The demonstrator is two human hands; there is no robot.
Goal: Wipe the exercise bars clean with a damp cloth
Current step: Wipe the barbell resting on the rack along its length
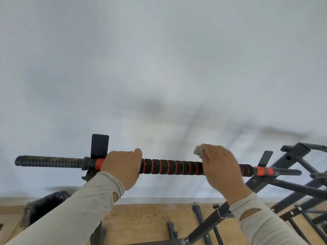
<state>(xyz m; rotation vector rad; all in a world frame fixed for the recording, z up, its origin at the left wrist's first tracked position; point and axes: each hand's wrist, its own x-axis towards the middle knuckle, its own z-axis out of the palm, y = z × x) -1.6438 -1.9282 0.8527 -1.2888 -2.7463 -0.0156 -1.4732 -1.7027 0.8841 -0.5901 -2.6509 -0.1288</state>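
Note:
A black exercise bar [169,167] with orange spiral stripes and orange end bands runs level across the view, resting on black rack hooks. My left hand [122,167] grips the bar near its left orange band, fingers curled over the top. Further right, my right hand [219,167] wraps the bar with a pale grey cloth [198,150] under the palm; a corner of the cloth sticks out above the fingers. The bar's ribbed black left end [47,160] juts out past the hook.
A dark metal rack frame [290,175] with slanted struts fills the right side and lower right. A black hook plate [100,145] stands behind the bar at left. A white wall is behind, a wooden floor [141,220] below, and a black bag [42,207] at lower left.

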